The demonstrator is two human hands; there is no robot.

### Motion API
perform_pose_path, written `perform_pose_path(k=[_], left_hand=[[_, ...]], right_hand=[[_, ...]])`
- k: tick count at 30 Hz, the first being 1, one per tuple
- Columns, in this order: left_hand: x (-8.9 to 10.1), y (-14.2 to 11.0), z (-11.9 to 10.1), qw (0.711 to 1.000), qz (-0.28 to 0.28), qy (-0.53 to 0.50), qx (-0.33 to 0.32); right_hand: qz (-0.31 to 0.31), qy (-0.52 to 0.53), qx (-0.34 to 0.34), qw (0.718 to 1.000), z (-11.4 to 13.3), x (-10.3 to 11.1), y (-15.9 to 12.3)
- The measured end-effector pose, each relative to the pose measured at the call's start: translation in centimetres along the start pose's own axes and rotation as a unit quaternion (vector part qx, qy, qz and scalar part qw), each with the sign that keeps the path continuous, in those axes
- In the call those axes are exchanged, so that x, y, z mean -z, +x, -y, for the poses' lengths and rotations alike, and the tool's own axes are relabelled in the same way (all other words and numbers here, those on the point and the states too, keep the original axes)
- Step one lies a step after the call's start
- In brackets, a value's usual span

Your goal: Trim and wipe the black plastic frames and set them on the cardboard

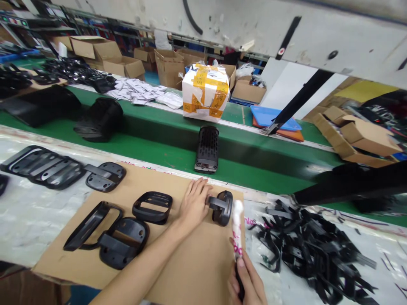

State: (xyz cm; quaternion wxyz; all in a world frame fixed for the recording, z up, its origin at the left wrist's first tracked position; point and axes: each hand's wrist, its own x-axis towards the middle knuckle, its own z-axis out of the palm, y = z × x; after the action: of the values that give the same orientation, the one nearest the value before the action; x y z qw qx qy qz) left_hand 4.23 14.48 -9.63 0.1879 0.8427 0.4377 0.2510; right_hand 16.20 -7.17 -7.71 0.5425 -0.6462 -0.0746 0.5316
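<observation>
My left hand (194, 202) rests on the cardboard sheet (197, 262), its fingers closed around the left end of a black plastic bracket (221, 208) standing on edge. My right hand (247, 279) grips the black handle of a tool (237, 228) whose upper part is wrapped in white with pink print. The tool's wrapped end is just right of the bracket, and its kind is unclear. Left of my left hand lie a black frame (152, 217), a larger black loop-shaped frame (73, 237) and a black plate with a crossbar (132, 252).
Black strips and clips form a pile (314, 250) on the right. More black plates (47, 167) lie in a row at left. A black perforated housing (207, 148) sits on the green conveyor (165, 154). Behind it is a taped white box (206, 91). A pale beam (241, 25) crosses overhead.
</observation>
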Motion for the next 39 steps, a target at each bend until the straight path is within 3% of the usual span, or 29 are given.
perform_pose_path(k=[3,8,13,18,23,27,29,32,35,37,39], left_hand=[[0.0,0.0,0.0,1.0,-0.003,0.003,-0.001],[-0.1,0.0,0.1,1.0,-0.006,-0.004,-0.005],[0.2,0.1,-0.1,1.0,0.005,0.003,-0.002],[0.2,0.0,0.0,1.0,0.003,0.003,-0.005],[0.2,0.1,0.0,1.0,0.0,0.012,-0.002],[0.1,-0.1,0.2,1.0,0.002,0.002,-0.008],[0.0,-0.2,0.4,1.0,0.0,-0.003,-0.012],[0.0,0.0,0.6,1.0,-0.009,-0.028,-0.008],[0.3,0.3,0.2,0.99,-0.041,-0.131,0.027],[0.6,0.4,-0.3,0.965,-0.05,-0.251,0.057],[0.9,0.2,-0.8,0.926,-0.026,-0.367,0.083]], right_hand=[[-0.006,0.037,0.052,0.998,-0.6,-1.0,-0.5],[-0.025,-0.015,-0.048,0.998,-1.4,-1.9,-0.5],[-0.022,0.049,0.024,0.998,-1.3,-2.2,-0.9],[0.038,-0.017,-0.055,0.998,-0.6,-2.1,-0.6],[0.001,0.029,-0.007,1.0,-0.5,-1.8,-0.8],[0.065,-0.002,-0.091,0.994,0.2,-2.3,-0.8],[0.084,-0.011,-0.101,0.991,1.0,-2.0,-0.6],[0.045,-0.01,-0.034,0.998,1.9,-1.3,-0.3],[0.019,-0.06,0.071,0.995,2.1,-1.3,0.9],[0.008,-0.102,0.153,0.983,2.1,-2.0,2.0],[-0.005,-0.134,0.223,0.965,2.3,-3.0,3.1]])
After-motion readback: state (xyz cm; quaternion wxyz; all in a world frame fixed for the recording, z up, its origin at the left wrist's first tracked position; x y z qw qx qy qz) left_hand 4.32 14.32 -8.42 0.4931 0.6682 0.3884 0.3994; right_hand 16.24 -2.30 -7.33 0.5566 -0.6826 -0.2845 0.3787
